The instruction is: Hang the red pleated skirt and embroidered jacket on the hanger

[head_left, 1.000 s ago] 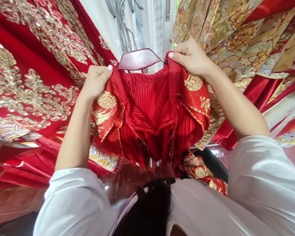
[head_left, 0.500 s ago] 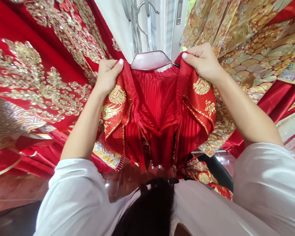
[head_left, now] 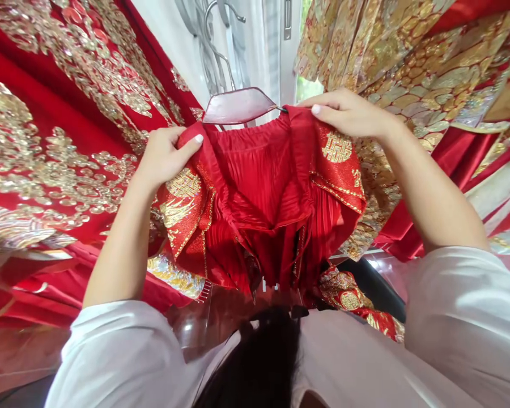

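Note:
A red pleated skirt (head_left: 255, 170) with gold embroidered panels hangs in front of me from a hanger (head_left: 238, 106) with a pale padded middle and a metal hook. My left hand (head_left: 165, 154) grips the skirt's waistband at its left end, thumb on the near side and fingers behind the cloth. At the opposite end, my right hand (head_left: 348, 113) holds the waistband between thumb and fingers. The skirt's elastic waist sags open in the middle, showing its pleated inside. Part of the hanger's right end shows as a dark clip against the cloth.
Red cloth with gold sequins (head_left: 55, 113) hangs close on the left. Gold-patterned garments (head_left: 386, 73) hang on the right. Behind stand a white curtain (head_left: 255, 45) and a door frame (head_left: 285, 56). Red-gold cloth (head_left: 351, 297) lies low on a black surface.
My left hand has moved left and down, its fingers flatter over the waistband. The skirt and hanger have shifted left in view. My right hand's fingers are more stretched out along the waistband.

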`<state>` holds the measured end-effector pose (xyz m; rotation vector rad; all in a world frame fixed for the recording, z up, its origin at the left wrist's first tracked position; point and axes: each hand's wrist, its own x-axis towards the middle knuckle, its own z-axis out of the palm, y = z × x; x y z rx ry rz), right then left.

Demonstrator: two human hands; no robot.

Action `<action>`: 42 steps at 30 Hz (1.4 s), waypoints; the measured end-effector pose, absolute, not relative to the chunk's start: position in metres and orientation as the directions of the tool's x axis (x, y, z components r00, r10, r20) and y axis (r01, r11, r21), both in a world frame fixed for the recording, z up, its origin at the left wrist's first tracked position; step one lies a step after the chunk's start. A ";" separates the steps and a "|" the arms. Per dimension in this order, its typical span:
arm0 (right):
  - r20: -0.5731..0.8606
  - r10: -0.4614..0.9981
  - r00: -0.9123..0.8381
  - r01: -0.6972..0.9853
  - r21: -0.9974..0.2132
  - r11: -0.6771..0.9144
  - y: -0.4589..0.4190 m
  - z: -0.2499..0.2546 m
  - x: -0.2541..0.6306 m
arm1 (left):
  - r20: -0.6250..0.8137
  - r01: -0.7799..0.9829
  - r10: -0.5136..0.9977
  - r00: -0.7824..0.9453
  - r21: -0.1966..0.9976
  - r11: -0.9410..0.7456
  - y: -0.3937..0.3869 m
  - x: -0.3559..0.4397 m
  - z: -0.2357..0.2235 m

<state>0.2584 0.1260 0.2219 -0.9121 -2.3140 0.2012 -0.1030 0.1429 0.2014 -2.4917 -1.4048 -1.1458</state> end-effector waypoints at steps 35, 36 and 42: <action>0.699 0.632 -0.335 0.694 -0.271 0.668 0.120 0.195 0.268 | 0.777 0.700 0.487 0.399 0.085 -0.710 0.124 -0.035 0.247; 0.685 0.621 -0.381 0.688 -0.238 0.685 0.120 0.197 0.268 | 0.759 0.757 0.547 0.352 0.114 -0.644 0.118 -0.049 0.240; 0.639 0.633 -0.438 0.624 -0.291 0.726 0.144 0.203 0.254 | 0.643 0.846 0.709 0.291 0.173 -0.504 0.114 -0.101 0.194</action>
